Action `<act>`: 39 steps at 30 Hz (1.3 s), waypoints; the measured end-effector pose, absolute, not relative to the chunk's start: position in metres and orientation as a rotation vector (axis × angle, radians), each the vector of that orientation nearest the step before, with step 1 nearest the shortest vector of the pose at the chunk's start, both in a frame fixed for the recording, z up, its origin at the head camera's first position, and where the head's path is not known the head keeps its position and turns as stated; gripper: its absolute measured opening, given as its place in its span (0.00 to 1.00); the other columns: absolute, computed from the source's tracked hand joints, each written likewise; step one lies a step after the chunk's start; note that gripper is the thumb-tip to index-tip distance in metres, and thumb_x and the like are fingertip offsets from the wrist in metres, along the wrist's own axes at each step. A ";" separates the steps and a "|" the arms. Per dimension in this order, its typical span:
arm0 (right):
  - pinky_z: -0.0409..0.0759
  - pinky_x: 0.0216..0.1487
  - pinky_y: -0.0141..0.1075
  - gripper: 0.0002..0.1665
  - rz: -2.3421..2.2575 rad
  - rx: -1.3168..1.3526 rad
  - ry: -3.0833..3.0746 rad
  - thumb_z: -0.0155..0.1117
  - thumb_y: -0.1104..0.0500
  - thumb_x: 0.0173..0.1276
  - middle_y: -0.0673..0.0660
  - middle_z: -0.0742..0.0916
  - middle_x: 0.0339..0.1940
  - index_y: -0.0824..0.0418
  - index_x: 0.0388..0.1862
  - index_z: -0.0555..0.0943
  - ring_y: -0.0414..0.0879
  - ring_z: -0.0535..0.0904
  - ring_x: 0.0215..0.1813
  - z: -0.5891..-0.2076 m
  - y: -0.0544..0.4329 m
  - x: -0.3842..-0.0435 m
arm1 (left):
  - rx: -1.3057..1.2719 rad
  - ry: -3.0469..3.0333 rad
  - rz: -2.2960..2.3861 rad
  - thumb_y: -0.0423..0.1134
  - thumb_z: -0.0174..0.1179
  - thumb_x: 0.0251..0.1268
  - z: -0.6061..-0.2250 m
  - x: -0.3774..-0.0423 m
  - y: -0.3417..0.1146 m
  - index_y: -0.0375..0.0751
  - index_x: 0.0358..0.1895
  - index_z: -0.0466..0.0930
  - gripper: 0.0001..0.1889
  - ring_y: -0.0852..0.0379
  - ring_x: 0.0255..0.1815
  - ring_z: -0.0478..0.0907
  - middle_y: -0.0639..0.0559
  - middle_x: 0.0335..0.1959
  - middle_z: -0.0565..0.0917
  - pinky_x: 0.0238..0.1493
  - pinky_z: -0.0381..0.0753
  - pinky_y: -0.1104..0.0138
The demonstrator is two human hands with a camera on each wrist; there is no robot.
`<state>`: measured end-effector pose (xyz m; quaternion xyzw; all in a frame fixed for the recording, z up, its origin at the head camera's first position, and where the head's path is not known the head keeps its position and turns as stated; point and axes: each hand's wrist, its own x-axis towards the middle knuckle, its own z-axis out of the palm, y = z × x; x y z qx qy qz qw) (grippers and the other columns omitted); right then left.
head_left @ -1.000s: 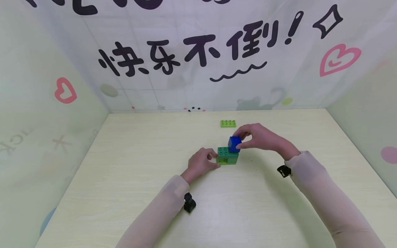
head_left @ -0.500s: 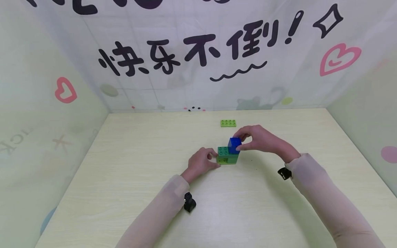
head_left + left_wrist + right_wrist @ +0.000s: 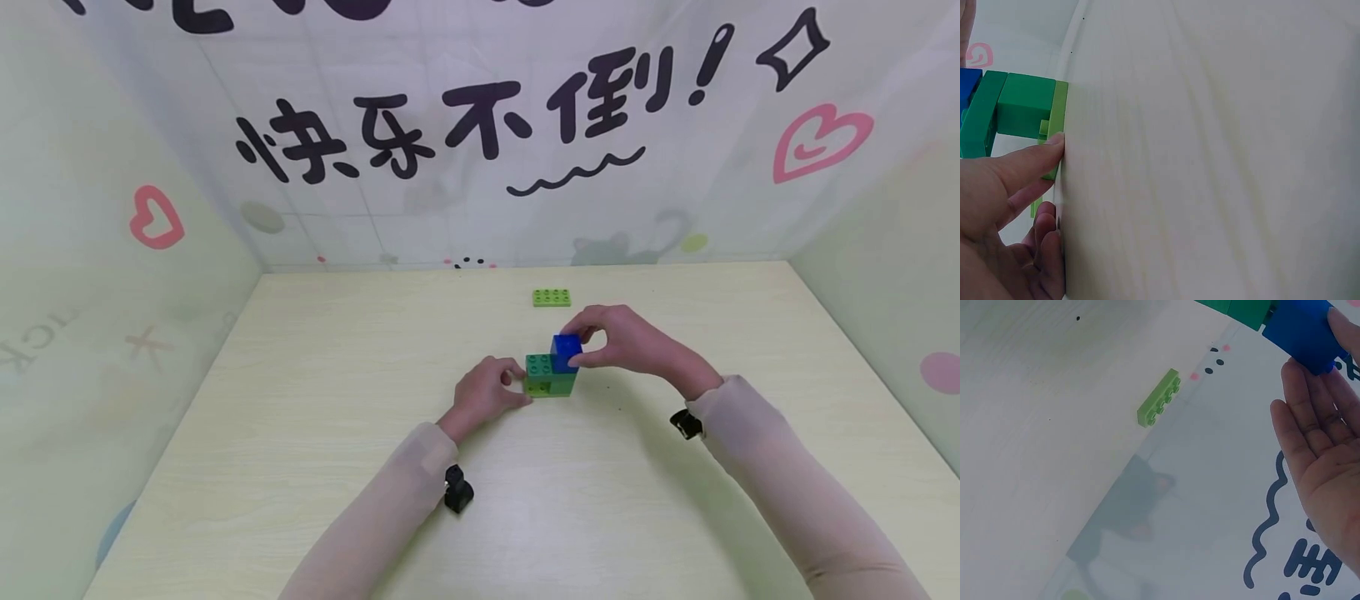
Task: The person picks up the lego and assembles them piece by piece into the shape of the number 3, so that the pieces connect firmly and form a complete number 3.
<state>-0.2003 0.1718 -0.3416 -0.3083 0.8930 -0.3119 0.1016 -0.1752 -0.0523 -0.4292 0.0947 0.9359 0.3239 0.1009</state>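
Note:
My left hand (image 3: 487,390) pinches the low left end of a small stack of toy building bricks between thumb and fingers. At its bottom lies a light green plate (image 3: 1060,106), flat on the table, with my thumb on its edge. A dark green block (image 3: 1025,105) stands on part of that plate, and a longer dark green brick (image 3: 538,365) tops it, its left studs bare. Over the right end of that brick, my right hand (image 3: 626,340) holds a blue brick (image 3: 1304,334) by its sides. Only a narrow gap shows between blue and green in the right wrist view.
Behind the stack, a separate light green studded plate (image 3: 552,297) lies near the back of the pale wooden table (image 3: 337,350). A white printed cloth (image 3: 450,217) rises at the back edge, and side panels stand left and right.
The right hand has lowered the blue brick slightly onto the right end of the dark green brick. The left hand has kept its place on the stack.

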 end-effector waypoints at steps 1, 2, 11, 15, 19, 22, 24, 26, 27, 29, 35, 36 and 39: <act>0.76 0.44 0.40 0.24 -0.925 -0.910 2.637 0.72 0.57 0.53 0.53 0.82 0.42 0.63 0.49 0.80 0.48 0.76 0.43 -0.342 0.172 -0.200 | 0.281 2.765 0.958 0.45 0.71 0.45 -0.429 -0.175 -0.052 0.50 0.42 0.82 0.17 0.59 0.31 0.70 0.56 0.31 0.74 0.27 0.65 0.67; 0.76 0.44 0.40 0.24 -0.927 -0.914 2.636 0.72 0.57 0.53 0.53 0.82 0.42 0.64 0.49 0.80 0.49 0.77 0.43 -0.342 0.172 -0.200 | 0.284 2.764 0.961 0.45 0.71 0.45 -0.429 -0.175 -0.052 0.50 0.42 0.82 0.17 0.59 0.31 0.70 0.56 0.31 0.74 0.27 0.65 0.67; 0.76 0.43 0.39 0.24 -0.921 -0.942 2.647 0.72 0.58 0.53 0.53 0.81 0.41 0.65 0.49 0.80 0.51 0.76 0.43 -0.346 0.172 -0.200 | 0.286 2.762 0.969 0.45 0.71 0.45 -0.429 -0.175 -0.052 0.50 0.42 0.82 0.17 0.59 0.31 0.70 0.56 0.31 0.74 0.27 0.65 0.67; 0.76 0.44 0.40 0.25 -0.925 -0.938 2.641 0.72 0.58 0.53 0.53 0.81 0.41 0.65 0.49 0.80 0.53 0.76 0.45 -0.347 0.172 -0.199 | 0.289 2.764 0.966 0.45 0.71 0.45 -0.429 -0.174 -0.053 0.50 0.42 0.82 0.17 0.59 0.32 0.70 0.55 0.32 0.74 0.28 0.66 0.67; 0.76 0.44 0.40 0.25 -0.915 -0.948 2.646 0.72 0.59 0.53 0.53 0.81 0.41 0.65 0.49 0.79 0.52 0.76 0.45 -0.346 0.170 -0.199 | 0.286 2.772 0.963 0.46 0.71 0.46 -0.429 -0.175 -0.053 0.50 0.43 0.82 0.17 0.58 0.32 0.70 0.55 0.32 0.74 0.28 0.66 0.66; 0.76 0.44 0.40 0.24 -0.912 -0.948 2.645 0.72 0.59 0.53 0.53 0.81 0.41 0.65 0.49 0.80 0.52 0.76 0.44 -0.344 0.169 -0.200 | 0.284 2.777 0.966 0.46 0.71 0.46 -0.430 -0.176 -0.054 0.50 0.42 0.82 0.17 0.58 0.32 0.71 0.55 0.32 0.74 0.28 0.66 0.66; 0.76 0.44 0.40 0.24 -0.917 -0.945 2.639 0.72 0.60 0.53 0.54 0.81 0.41 0.66 0.49 0.79 0.52 0.76 0.44 -0.344 0.168 -0.200 | 0.282 2.777 0.969 0.46 0.71 0.45 -0.431 -0.176 -0.054 0.50 0.42 0.82 0.17 0.59 0.33 0.71 0.56 0.32 0.74 0.28 0.66 0.66; 0.76 0.44 0.40 0.24 -0.924 -0.936 2.635 0.72 0.60 0.53 0.54 0.81 0.41 0.66 0.49 0.79 0.52 0.76 0.44 -0.344 0.169 -0.200 | 0.286 2.775 0.971 0.46 0.71 0.45 -0.432 -0.177 -0.055 0.50 0.42 0.82 0.18 0.59 0.32 0.71 0.56 0.32 0.74 0.28 0.66 0.66; 0.76 0.44 0.40 0.24 -0.927 -0.934 2.633 0.72 0.60 0.53 0.54 0.81 0.41 0.66 0.49 0.79 0.52 0.76 0.44 -0.344 0.169 -0.200 | 0.287 2.775 0.970 0.46 0.71 0.45 -0.432 -0.177 -0.055 0.50 0.42 0.82 0.18 0.59 0.32 0.71 0.56 0.32 0.74 0.28 0.66 0.66; 0.76 0.44 0.41 0.25 -0.935 -0.941 2.629 0.72 0.60 0.53 0.54 0.81 0.41 0.66 0.50 0.79 0.53 0.76 0.44 -0.346 0.170 -0.200 | 0.290 2.775 0.969 0.46 0.71 0.45 -0.433 -0.177 -0.055 0.50 0.42 0.82 0.18 0.59 0.32 0.70 0.56 0.31 0.74 0.27 0.66 0.66; 0.76 0.44 0.40 0.24 -0.941 -0.914 2.641 0.72 0.59 0.53 0.54 0.81 0.41 0.65 0.50 0.79 0.50 0.76 0.44 -0.347 0.171 -0.199 | 0.295 2.768 0.969 0.46 0.71 0.45 -0.434 -0.178 -0.053 0.50 0.43 0.82 0.18 0.59 0.31 0.70 0.56 0.31 0.74 0.27 0.66 0.66; 0.76 0.44 0.40 0.24 -0.940 -0.910 2.645 0.72 0.59 0.53 0.54 0.81 0.41 0.65 0.50 0.79 0.49 0.76 0.44 -0.347 0.171 -0.199 | 0.295 2.768 0.968 0.46 0.71 0.45 -0.434 -0.178 -0.052 0.50 0.43 0.82 0.18 0.59 0.31 0.70 0.56 0.31 0.74 0.27 0.66 0.66; 0.76 0.44 0.40 0.23 -0.949 -0.898 2.651 0.71 0.59 0.54 0.54 0.81 0.42 0.65 0.49 0.79 0.49 0.77 0.44 -0.348 0.172 -0.198 | 0.295 2.767 0.962 0.46 0.71 0.45 -0.433 -0.178 -0.051 0.50 0.43 0.82 0.18 0.59 0.31 0.70 0.55 0.31 0.74 0.27 0.65 0.66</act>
